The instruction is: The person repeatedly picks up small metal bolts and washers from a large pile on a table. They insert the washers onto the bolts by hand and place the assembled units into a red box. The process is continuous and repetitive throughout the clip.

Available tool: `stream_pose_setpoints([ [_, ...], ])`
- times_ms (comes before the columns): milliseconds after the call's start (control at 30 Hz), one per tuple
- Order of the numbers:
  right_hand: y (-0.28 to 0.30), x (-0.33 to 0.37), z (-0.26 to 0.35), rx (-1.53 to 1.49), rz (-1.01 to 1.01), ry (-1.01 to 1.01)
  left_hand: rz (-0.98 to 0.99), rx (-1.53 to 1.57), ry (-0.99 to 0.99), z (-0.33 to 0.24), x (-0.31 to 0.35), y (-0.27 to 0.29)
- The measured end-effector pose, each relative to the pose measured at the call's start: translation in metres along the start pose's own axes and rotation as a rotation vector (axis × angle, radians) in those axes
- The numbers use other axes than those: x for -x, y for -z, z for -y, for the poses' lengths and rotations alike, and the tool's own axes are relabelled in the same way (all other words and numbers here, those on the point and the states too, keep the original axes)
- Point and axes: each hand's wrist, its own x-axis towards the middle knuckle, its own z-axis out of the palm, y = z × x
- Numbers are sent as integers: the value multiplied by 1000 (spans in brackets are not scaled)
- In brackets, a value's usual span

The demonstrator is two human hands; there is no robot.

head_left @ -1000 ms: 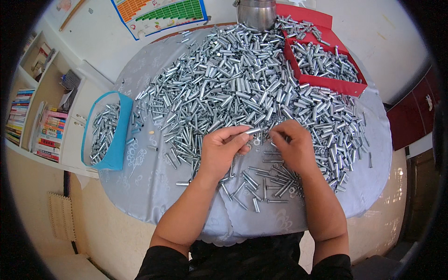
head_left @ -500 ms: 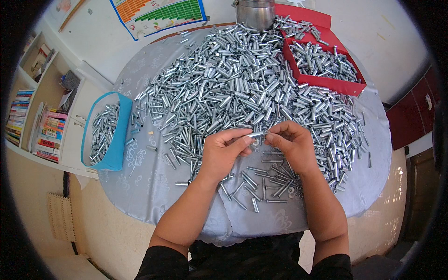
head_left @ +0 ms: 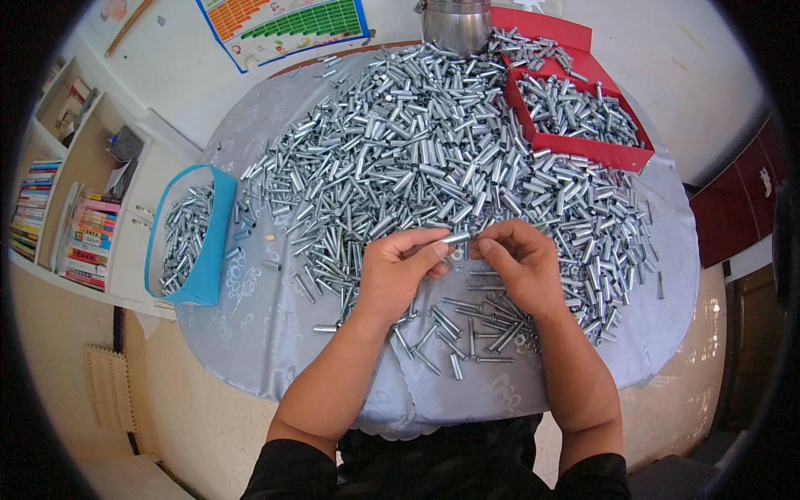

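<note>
The left hand's (head_left: pixel 397 267) grip pinches a shiny silver metal tube (head_left: pixel 456 238) above the silver-grey cloth-covered counter (head_left: pixel 242 342), while the right hand's (head_left: pixel 525 265) narrow grip, contents unclear, is at the tube's right end.

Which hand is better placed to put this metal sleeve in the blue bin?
Probably your left hand: it pinches the metal sleeve and is nearer the blue bin; your right hand is farther across, near the sleeve's end.
</note>
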Motion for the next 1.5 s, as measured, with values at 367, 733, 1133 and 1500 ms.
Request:
stream_pose_setpoints([
  [367,6,-4,7,120,-47,-36,35,-18,20,-1,1,-1],
  [733,20,-11,9,781,-134,325,-93,32,8,-2,0,2],
  [1133,4,-18,-10,1091,32,490,-90,38,-24,-1,-2,2],
  [1500,8,-13,-14,1178,109,494,-82,9,4,0,-1,1],
])
